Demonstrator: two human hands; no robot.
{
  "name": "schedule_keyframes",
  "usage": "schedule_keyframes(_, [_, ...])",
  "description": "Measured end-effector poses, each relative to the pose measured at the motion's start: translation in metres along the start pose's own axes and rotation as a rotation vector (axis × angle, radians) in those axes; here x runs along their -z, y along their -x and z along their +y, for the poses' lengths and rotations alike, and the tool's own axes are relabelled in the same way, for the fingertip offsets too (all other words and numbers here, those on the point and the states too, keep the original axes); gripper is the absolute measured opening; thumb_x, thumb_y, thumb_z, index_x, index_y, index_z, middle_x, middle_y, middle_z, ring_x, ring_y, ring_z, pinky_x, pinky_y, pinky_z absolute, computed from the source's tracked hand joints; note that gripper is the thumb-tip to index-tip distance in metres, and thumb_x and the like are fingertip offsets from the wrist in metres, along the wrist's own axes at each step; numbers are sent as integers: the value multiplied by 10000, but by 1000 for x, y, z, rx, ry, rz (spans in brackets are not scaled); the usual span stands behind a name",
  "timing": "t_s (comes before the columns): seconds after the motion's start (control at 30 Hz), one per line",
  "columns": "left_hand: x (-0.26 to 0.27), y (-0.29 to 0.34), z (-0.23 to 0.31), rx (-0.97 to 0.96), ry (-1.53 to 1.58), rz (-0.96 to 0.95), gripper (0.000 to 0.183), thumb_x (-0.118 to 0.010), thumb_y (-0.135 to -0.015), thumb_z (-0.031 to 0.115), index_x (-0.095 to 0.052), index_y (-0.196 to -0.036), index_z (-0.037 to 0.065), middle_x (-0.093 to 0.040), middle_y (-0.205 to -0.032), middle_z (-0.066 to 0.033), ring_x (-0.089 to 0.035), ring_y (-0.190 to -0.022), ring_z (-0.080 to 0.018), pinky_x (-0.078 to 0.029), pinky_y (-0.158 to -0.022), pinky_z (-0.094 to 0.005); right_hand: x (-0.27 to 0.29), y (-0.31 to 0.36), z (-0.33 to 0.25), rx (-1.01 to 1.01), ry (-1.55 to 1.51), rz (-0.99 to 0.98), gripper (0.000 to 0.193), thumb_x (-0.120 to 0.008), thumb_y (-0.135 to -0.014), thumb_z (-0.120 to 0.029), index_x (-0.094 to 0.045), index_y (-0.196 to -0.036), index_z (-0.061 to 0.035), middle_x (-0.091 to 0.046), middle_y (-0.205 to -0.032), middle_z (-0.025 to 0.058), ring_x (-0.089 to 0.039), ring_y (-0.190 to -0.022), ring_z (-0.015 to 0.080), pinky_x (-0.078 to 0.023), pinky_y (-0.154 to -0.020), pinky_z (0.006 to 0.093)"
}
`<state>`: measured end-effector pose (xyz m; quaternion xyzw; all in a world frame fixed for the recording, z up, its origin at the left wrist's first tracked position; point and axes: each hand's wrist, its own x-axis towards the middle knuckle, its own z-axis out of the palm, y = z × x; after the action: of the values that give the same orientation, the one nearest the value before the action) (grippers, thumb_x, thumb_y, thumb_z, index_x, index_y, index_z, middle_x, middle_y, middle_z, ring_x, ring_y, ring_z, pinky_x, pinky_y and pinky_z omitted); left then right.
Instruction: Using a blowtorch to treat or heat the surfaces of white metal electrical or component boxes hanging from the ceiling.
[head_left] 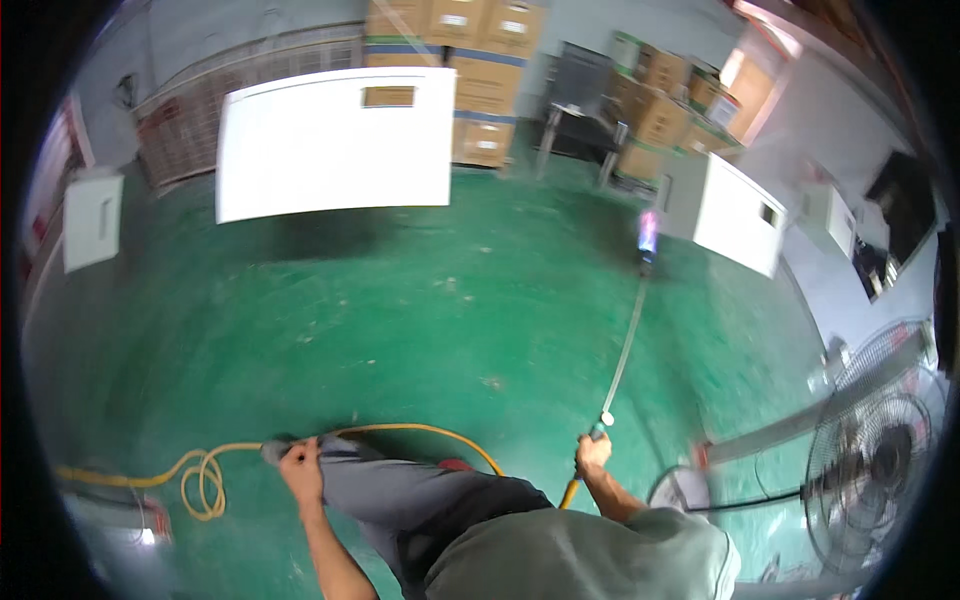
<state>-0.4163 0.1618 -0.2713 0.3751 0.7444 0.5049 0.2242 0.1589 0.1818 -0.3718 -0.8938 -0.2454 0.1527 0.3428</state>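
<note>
My right hand (593, 455) is closed around the handle of a gas torch (625, 350). Its long thin wand points away from me, and a violet flame (648, 232) burns at the tip, near a white panel box. A yellow hose (572, 492) leads from the handle's lower end. Over by my grey-trousered leg (400, 485), my left hand (302, 472) has its fingers curled in beside the leg and the grey shoe (275, 452). What it grips, if anything, I cannot make out.
A large white panel (335, 145) hangs ahead above the green floor (400, 330). A white box (735, 215) hangs at right, a smaller one (93, 222) at left. Cartons (490, 85) are stacked behind. The hose coils (205, 485) left; a fan (885, 455) stands right.
</note>
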Motion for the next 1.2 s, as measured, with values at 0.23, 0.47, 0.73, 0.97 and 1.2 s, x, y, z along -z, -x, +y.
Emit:
schedule_keyframes(0.23, [-1, 0, 4, 21, -71, 64, 297, -726, -867, 204, -688, -706, -43, -684, -656, -128, -610, -594, -179, -480, -627, -341, 32, 55, -41, 88, -498, -476, 197, -599, -788, -39, -483, -944, -73, -484, -576, -4, -479, -409, 117, -404, -370, 291])
schedule_keyframes(0.47, [0, 2, 16, 62, -128, 90, 271, -733, -854, 207, -711, -724, -29, -710, -702, -146, -679, -653, -244, -514, -690, -365, 13, 61, -107, 384, -212, -705, 130, -664, -755, -103, -550, -775, -44, -544, -609, 7, -501, -532, 105, -438, -518, 304])
schedule_keyframes(0.73, [0, 4, -2, 75, -113, 144, 296, -740, -844, 247, -713, -720, -20, -695, -678, -154, -667, -628, -253, -505, -668, -374, 4, 116, -204, 494, -270, -947, 151, -626, -796, -22, -496, -865, -56, -498, -574, 9, -486, -420, 131, -370, -388, 297])
schedule_keyframes(0.97, [6, 8, 7, 80, -119, 160, 337, -725, -849, 285, -711, -716, -24, -682, -674, -176, -657, -632, -288, -499, -682, -393, 10, 136, -242, 403, -196, -1084, 144, -644, -784, -74, -566, -898, -31, -568, -602, 29, -539, -479, 143, -430, -448, 327])
schedule_keyframes(1.2, [7, 5, 6, 47, -137, 158, 327, -720, -850, 272, -712, -721, -28, -687, -687, -184, -658, -634, -315, -501, -676, -399, 10, 141, -220, 451, -141, -1047, 184, -672, -765, -106, -572, -892, -17, -584, -605, 43, -564, -508, 149, -458, -490, 331])
